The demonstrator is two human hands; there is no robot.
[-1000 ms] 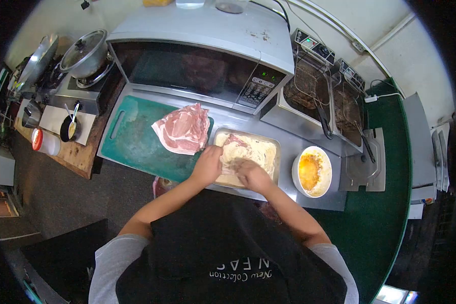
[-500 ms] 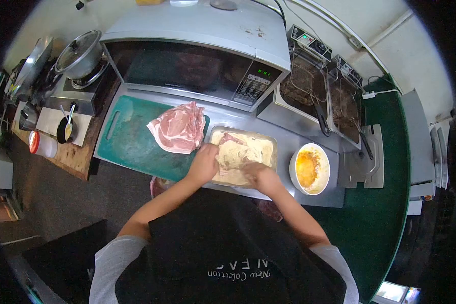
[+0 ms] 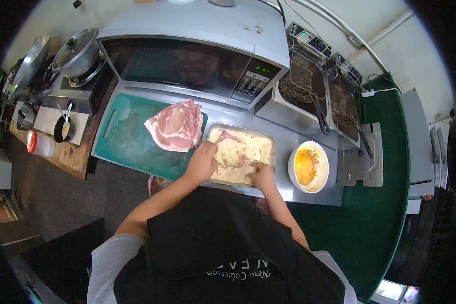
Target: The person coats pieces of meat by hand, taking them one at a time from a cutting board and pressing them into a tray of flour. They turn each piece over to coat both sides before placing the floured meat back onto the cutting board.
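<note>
A shallow metal tray (image 3: 274, 152) holds pale powder (image 3: 261, 147) and a partly coated slice of raw meat (image 3: 233, 161). My left hand (image 3: 202, 161) is curled over the tray's left rim, its fingertips just inside beside the meat. My right hand (image 3: 262, 176) reaches over the near right part of the tray. Its bent fingers are down in the powder by the meat's right end, and what they grip, if anything, is hidden. To the left, a stack of raw meat slices (image 3: 176, 125) lies on a green cutting board (image 3: 129, 137).
A white bowl (image 3: 323, 182) with orange-yellow liquid stands right of the tray. Behind are a microwave (image 3: 177, 63) and deep fryers (image 3: 294, 114). At left, a lidded pot (image 3: 78, 53) sits on a burner, near a red-lidded jar (image 3: 41, 144) and a small black bowl (image 3: 60, 133).
My right hand, blurred over the meat before, has moved slightly right and steadied in the powder. More of the meat's surface shows. My left hand stays at the tray's left rim.
</note>
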